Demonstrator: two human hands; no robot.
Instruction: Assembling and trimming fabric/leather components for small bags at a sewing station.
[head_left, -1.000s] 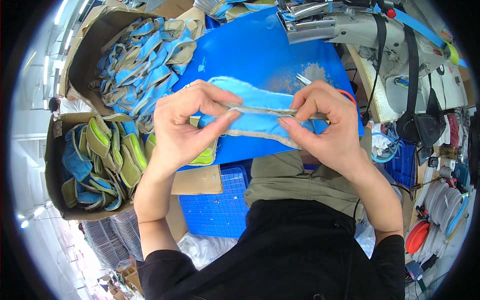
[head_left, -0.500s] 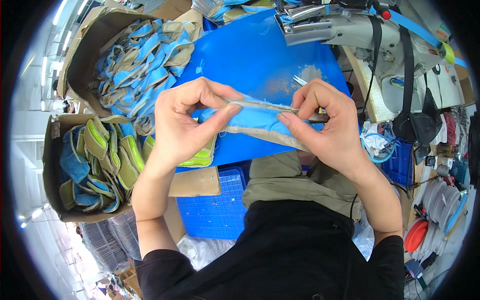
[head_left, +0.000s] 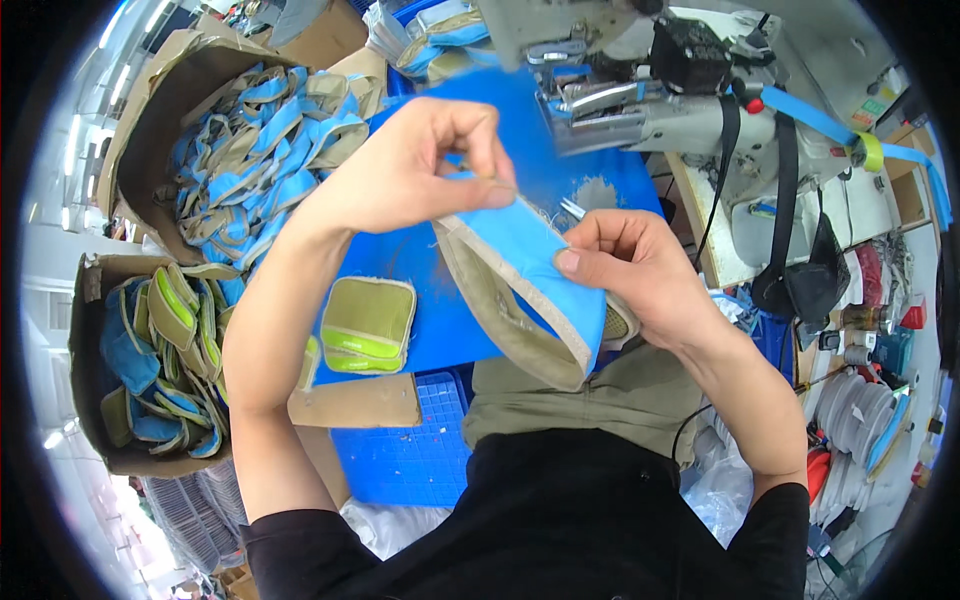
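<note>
Between my two hands hangs a looped blue fabric band with beige edging, its lower side bowed open. My left hand pinches the upper end, thumb against curled fingers. My right hand grips the right side of the band between thumb and fingers. Beside that hand a mesh-like olive part shows, partly hidden. An olive square pad with a lime-green stripe lies on the blue table, left of the band. Metal tips, perhaps of scissors, poke out behind my right hand.
A sewing machine stands at the far right of the table. On the left, one cardboard box holds blue and beige strips; a nearer box holds olive and blue pads. Below the table edge are a cardboard flap and a blue crate.
The band was stretched level and nearly flat; now it slants and its loop gapes. My left hand has risen, my right hand has dropped slightly, and the olive pad is uncovered.
</note>
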